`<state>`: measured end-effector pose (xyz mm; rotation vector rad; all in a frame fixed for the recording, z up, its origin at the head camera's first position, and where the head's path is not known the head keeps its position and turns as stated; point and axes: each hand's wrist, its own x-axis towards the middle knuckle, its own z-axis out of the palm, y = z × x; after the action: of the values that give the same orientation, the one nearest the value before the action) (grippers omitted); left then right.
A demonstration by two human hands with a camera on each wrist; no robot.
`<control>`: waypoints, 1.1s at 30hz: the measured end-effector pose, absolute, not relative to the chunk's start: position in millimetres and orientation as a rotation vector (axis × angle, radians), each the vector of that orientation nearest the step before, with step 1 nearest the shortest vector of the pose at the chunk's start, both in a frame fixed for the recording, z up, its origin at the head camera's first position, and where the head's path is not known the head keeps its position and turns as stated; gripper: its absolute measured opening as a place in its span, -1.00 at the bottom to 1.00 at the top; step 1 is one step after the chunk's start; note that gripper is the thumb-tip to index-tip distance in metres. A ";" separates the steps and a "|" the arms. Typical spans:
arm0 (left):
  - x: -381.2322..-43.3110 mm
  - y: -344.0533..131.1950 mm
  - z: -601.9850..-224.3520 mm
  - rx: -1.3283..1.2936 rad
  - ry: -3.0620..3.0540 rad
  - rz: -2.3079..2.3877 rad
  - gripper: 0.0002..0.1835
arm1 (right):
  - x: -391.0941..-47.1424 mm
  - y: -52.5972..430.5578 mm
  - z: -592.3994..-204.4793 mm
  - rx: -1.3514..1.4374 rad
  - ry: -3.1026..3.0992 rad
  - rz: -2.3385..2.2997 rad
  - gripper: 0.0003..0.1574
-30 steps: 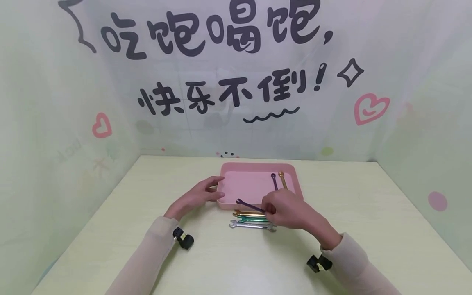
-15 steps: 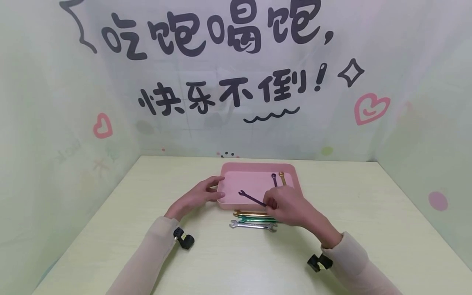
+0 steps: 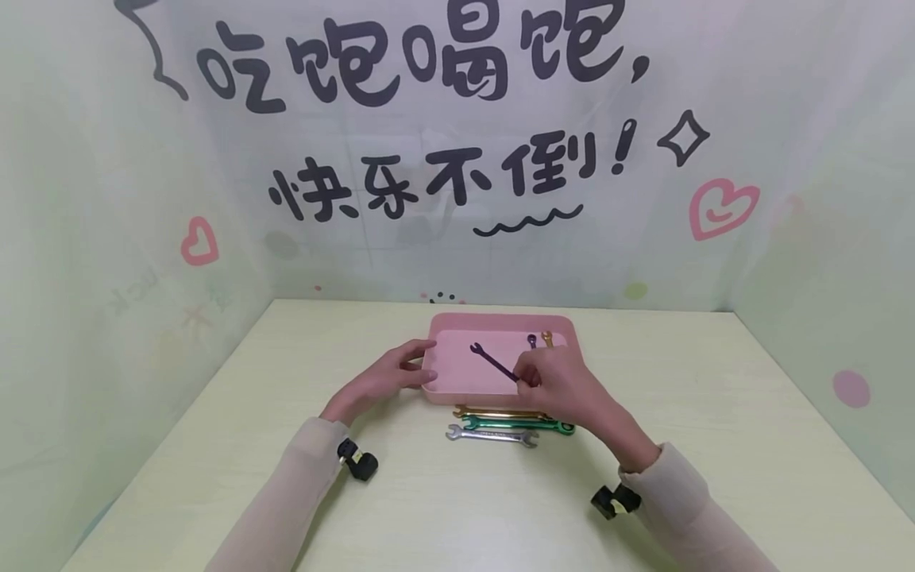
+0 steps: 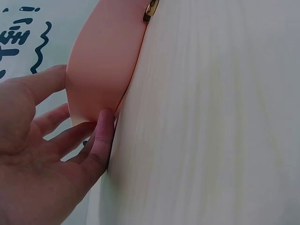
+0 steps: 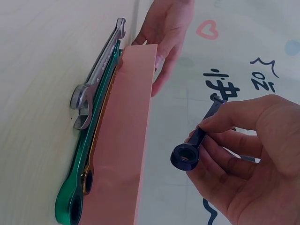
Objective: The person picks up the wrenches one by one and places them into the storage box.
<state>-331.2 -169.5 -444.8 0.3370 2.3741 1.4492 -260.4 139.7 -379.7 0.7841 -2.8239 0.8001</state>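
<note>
My right hand (image 3: 556,383) pinches a dark purple combination wrench (image 5: 202,136) between thumb and fingers, over the front right of a pink tray (image 3: 457,399). The wrench slants up to the left with its open end (image 3: 476,348) over the tray; its ring end shows in the right wrist view. My left hand (image 3: 386,372) holds the tray's left side, fingertips at the rim and against the outer wall (image 4: 105,79). Inside the tray at the right lie a purple wrench (image 3: 532,341) and a gold wrench (image 3: 547,338), partly hidden by my right hand.
On the table (image 3: 357,508), just in front of the tray, three wrenches lie side by side: gold (image 3: 500,413), green (image 3: 511,425) and silver (image 3: 492,435). A printed cloth wall (image 3: 457,262) stands behind the table.
My right hand has lifted the purple wrench from just above the wrenches on the table up and forward over the tray. More of the green wrench shows. The left hand has stayed on the tray.
</note>
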 end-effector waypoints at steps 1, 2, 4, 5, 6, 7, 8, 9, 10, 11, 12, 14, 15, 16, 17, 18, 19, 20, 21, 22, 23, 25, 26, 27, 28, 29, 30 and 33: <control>-331.1 -169.3 -444.8 0.333 2.374 1.449 -0.24 | -260.5 139.6 -379.2 0.775 -2.829 0.813 -0.94; -330.8 -169.2 -444.7 0.330 2.373 1.448 -0.24 | -260.5 139.7 -378.7 0.768 -2.833 0.830 -0.93; -330.3 -168.9 -444.4 0.324 2.371 1.449 -0.24 | -260.2 140.1 -377.0 0.754 -2.838 0.856 -0.93; -330.0 -168.8 -444.3 0.323 2.372 1.447 -0.24 | -260.0 140.5 -375.9 0.746 -2.839 0.868 -0.92; -329.7 -168.9 -444.2 0.321 2.373 1.446 -0.24 | -259.9 141.1 -374.9 0.738 -2.839 0.875 -0.92; -329.5 -169.1 -444.1 0.320 2.374 1.447 -0.24 | -260.0 141.7 -373.8 0.731 -2.839 0.884 -0.92; -329.3 -169.2 -444.0 0.318 2.373 1.448 -0.23 | -260.3 142.3 -372.7 0.724 -2.837 0.885 -0.92; -329.1 -169.2 -443.8 0.318 2.372 1.449 -0.23 | -260.9 142.9 -371.6 0.717 -2.834 0.885 -0.92; -329.1 -169.4 -443.9 0.319 2.373 1.447 -0.23 | -261.6 143.4 -370.6 0.711 -2.832 0.887 -0.92; -328.9 -169.5 -443.7 0.320 2.375 1.443 -0.23 | -262.7 143.8 -369.8 0.710 -2.827 0.888 -0.93; -329.0 -169.6 -443.6 0.317 2.374 1.445 -0.23 | -264.1 144.0 -369.1 0.709 -2.821 0.889 -0.93; -329.1 -169.6 -443.2 0.314 2.374 1.444 -0.23 | -267.2 144.3 -367.5 0.704 -2.809 0.887 -0.93; -329.2 -169.7 -443.1 0.317 2.377 1.440 -0.23 | -269.0 144.5 -367.1 0.703 -2.800 0.893 -0.93; -329.4 -169.9 -443.0 0.318 2.379 1.437 -0.23 | -270.8 144.4 -366.5 0.696 -2.794 0.898 -0.93; -329.5 -169.8 -442.8 0.319 2.381 1.436 -0.23 | -272.5 144.4 -366.0 0.689 -2.787 0.902 -0.93; -329.7 -169.9 -442.7 0.322 2.381 1.437 -0.23 | -274.2 144.3 -365.7 0.683 -2.781 0.908 -0.93; -329.9 -169.8 -442.6 0.326 2.381 1.437 -0.23 | -275.8 144.2 -365.1 0.672 -2.778 0.917 -0.93; -330.1 -169.9 -442.7 0.330 2.380 1.439 -0.23 | -277.2 144.0 -364.5 0.661 -2.777 0.932 -0.93; -330.3 -170.0 -442.9 0.333 2.382 1.438 -0.23 | -278.4 143.5 -363.9 0.646 -2.779 0.947 -0.94; -330.5 -170.0 -443.1 0.332 2.381 1.439 -0.23 | -279.4 142.9 -363.2 0.629 -2.784 0.959 -0.94; -330.6 -169.8 -443.4 0.330 2.380 1.440 -0.23 | -280.3 142.4 -362.5 0.613 -2.790 0.971 -0.94; -331.0 -169.8 -444.1 0.324 2.383 1.436 -0.23 | -282.0 141.2 -361.0 0.571 -2.805 0.996 -0.94; -331.1 -169.7 -444.4 0.320 2.384 1.435 -0.23 | -283.0 140.4 -360.4 0.553 -2.810 1.003 -0.94; -331.1 -169.6 -444.6 0.317 2.386 1.432 -0.23 | -284.0 139.8 -359.8 0.538 -2.813 1.010 -0.94; -331.0 -169.4 -444.6 0.314 2.386 1.433 -0.24 | -285.1 139.3 -359.2 0.526 -2.815 1.014 -0.93; -330.9 -169.2 -444.7 0.314 2.387 1.435 -0.24 | -286.2 138.8 -358.6 0.515 -2.816 1.017 -0.92; -330.7 -169.1 -444.7 0.313 2.389 1.434 -0.24 | -287.4 138.4 -357.9 0.505 -2.816 1.022 -0.92; -329.8 -169.6 -443.7 0.316 2.391 1.433 -0.24 | -291.1 136.9 -354.9 0.472 -2.821 1.047 -0.89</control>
<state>-329.8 -169.6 -443.7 0.3157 2.3914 1.4329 -291.1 136.9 -354.9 0.4719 -2.8212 1.0468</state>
